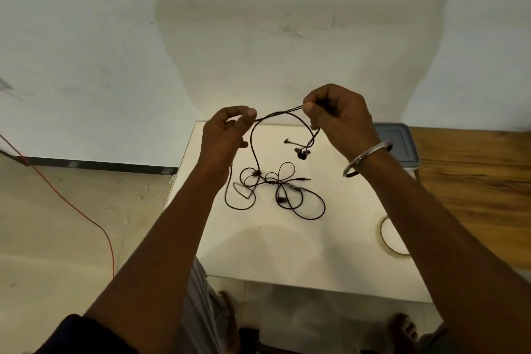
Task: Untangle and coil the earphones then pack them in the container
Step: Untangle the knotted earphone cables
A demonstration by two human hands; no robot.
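Black wired earphones (pixel 275 181) lie tangled in loops on the white table (pixel 287 253), the jack plug pointing right. Part of the cable is lifted above the table. My left hand (pixel 227 135) pinches the cable between thumb and forefinger. My right hand (pixel 339 115) is closed on the other end of the raised stretch, and earbuds (pixel 301 152) dangle below it. Between the two hands the cable runs taut, with one loop drooping down to the tangle. A grey lidded container (pixel 399 141) stands at the table's far right, partly behind my right wrist.
A roll of tape (pixel 390 236) lies near the table's right edge. A wooden surface (pixel 474 181) adjoins the table on the right. An orange cord (pixel 71 204) runs across the floor at left. The wall stands close behind the table.
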